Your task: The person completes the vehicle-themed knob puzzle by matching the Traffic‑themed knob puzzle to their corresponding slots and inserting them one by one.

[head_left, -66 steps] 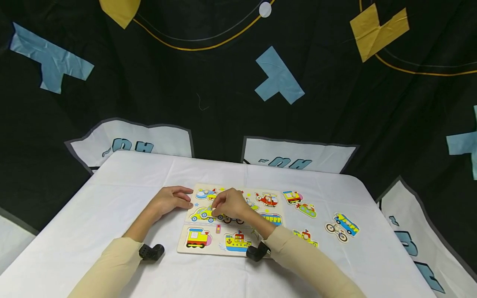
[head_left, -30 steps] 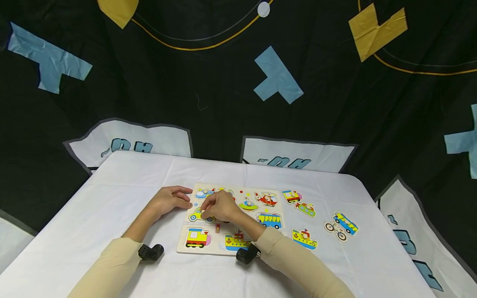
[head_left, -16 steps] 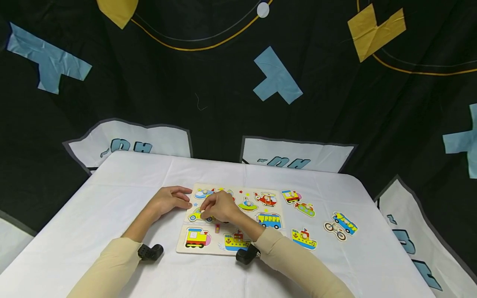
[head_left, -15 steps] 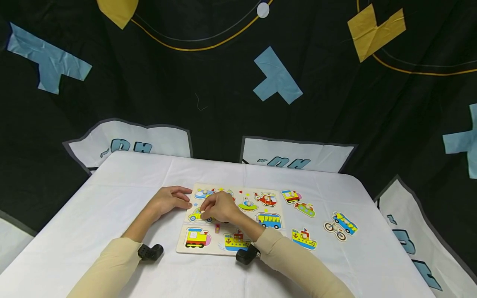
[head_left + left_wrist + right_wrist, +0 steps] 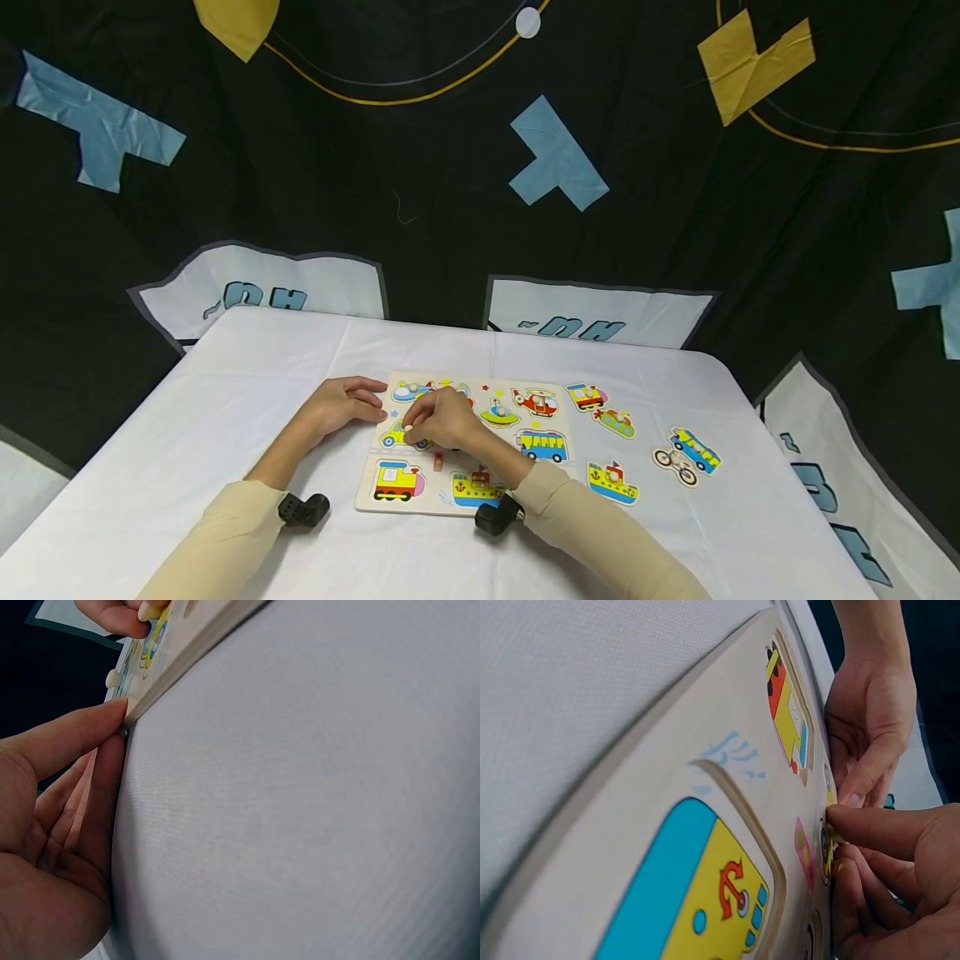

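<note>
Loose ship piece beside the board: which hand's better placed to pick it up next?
The right hand, probably, once it releases the yellow car: the loose ship piece lies right of the board, while the left hand touches the board's left edge.

The head view is taken from above the near side of the counter [image 5: 225, 383] and is faced forward and down; its upper half is filled by the black backdrop [image 5: 450, 183], and the whole board [image 5: 437, 483] is framed from well back. By the left wrist camera [image 5: 303, 510], the counter's surface is seen tilted and very close, with the left hand [image 5: 333, 408] at the frame's left. By the right wrist camera [image 5: 497, 515], the board is viewed sideways, low and near, the boat picture [image 5: 705, 900] largest. The train picture [image 5: 786, 712] is shared with the head view; the right hand [image 5: 446, 417] is shared by all three.
</note>
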A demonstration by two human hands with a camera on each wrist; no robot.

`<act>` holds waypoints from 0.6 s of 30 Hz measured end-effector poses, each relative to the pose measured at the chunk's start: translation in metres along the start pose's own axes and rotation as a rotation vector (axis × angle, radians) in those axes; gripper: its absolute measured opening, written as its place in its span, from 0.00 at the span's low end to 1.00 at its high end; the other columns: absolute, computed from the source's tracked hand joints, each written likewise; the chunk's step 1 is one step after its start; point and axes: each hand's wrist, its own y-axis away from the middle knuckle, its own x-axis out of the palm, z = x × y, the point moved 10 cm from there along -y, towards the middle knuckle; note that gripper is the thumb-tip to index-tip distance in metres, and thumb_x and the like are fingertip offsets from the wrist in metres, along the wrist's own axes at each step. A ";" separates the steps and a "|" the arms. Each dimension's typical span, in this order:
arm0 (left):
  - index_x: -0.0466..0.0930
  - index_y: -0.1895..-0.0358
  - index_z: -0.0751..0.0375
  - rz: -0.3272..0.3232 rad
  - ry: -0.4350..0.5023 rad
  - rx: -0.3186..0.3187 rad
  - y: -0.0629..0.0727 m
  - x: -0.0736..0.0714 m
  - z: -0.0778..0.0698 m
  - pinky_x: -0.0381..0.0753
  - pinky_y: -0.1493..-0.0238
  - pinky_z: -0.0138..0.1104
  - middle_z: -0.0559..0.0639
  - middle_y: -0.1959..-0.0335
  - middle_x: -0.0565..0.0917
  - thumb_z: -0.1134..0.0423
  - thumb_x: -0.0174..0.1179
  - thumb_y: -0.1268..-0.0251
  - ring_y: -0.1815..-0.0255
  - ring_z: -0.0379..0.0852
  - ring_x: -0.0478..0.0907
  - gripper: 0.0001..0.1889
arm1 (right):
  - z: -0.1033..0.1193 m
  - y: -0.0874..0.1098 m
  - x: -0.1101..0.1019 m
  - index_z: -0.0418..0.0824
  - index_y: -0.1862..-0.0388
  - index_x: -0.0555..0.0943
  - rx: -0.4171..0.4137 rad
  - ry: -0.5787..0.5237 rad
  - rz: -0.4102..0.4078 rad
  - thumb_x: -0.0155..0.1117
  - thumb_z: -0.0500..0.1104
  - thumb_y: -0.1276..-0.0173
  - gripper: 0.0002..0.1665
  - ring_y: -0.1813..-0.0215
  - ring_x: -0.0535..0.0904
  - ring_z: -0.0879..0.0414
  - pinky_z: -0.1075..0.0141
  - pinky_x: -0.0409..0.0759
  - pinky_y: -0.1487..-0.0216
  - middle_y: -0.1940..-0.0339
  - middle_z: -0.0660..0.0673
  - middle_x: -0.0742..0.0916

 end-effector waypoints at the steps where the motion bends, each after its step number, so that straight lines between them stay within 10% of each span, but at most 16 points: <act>1: 0.81 0.38 0.57 -0.001 0.001 -0.002 0.000 0.000 0.000 0.75 0.49 0.38 0.44 0.64 0.89 0.58 0.75 0.46 0.58 0.44 0.82 0.29 | 0.000 0.000 -0.001 0.44 0.69 0.90 0.005 -0.006 0.001 0.82 0.39 0.47 0.08 0.73 0.76 0.64 0.73 0.71 0.70 0.78 0.54 0.85; 18: 0.81 0.38 0.57 -0.014 0.006 -0.018 0.001 0.001 0.002 0.75 0.50 0.38 0.46 0.64 0.89 0.58 0.76 0.47 0.58 0.45 0.82 0.30 | -0.015 0.010 -0.049 0.43 0.64 0.90 0.019 -0.016 -0.075 0.80 0.41 0.44 0.08 0.68 0.77 0.60 0.69 0.72 0.64 0.74 0.53 0.87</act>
